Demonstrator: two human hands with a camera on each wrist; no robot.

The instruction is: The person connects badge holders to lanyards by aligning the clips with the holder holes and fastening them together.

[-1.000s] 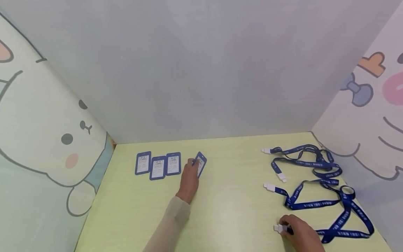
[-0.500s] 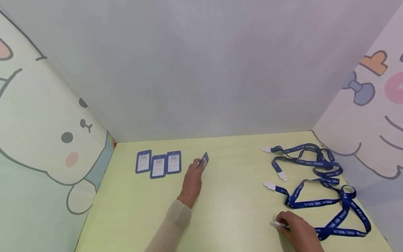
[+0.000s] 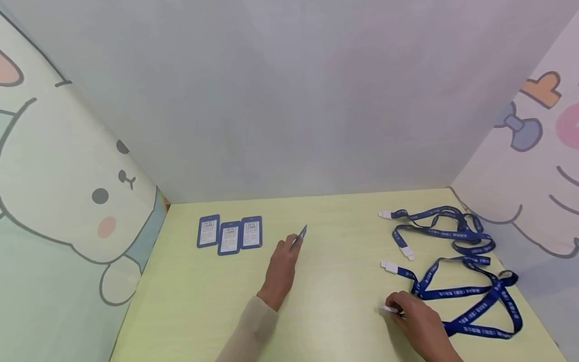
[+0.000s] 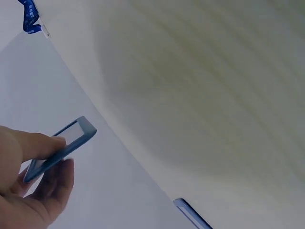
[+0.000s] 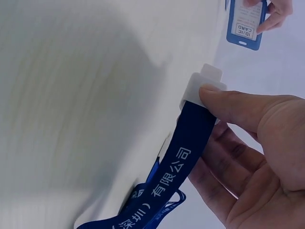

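My left hand pinches a blue badge holder between thumb and fingers, tilted nearly edge-on in the head view. In the right wrist view the holder's ID/IC card face and slotted end show. With thumb and fingers, my right hand grips the white plastic clip at the end of a dark blue lanyard. That lanyard's strap trails off to the right over the table. Some way apart, the clip and the badge holder do not touch.
Three more badge holders lie side by side at the table's back left. More blue lanyards with white clips spread over the right side. A grey wall rises behind, with cartoon-printed panels at both sides.
My left hand has moved slightly right, turning its badge holder from face-up to edge-on. My right hand has raised its clip and shifted up and left in view, drawing the lanyard along.
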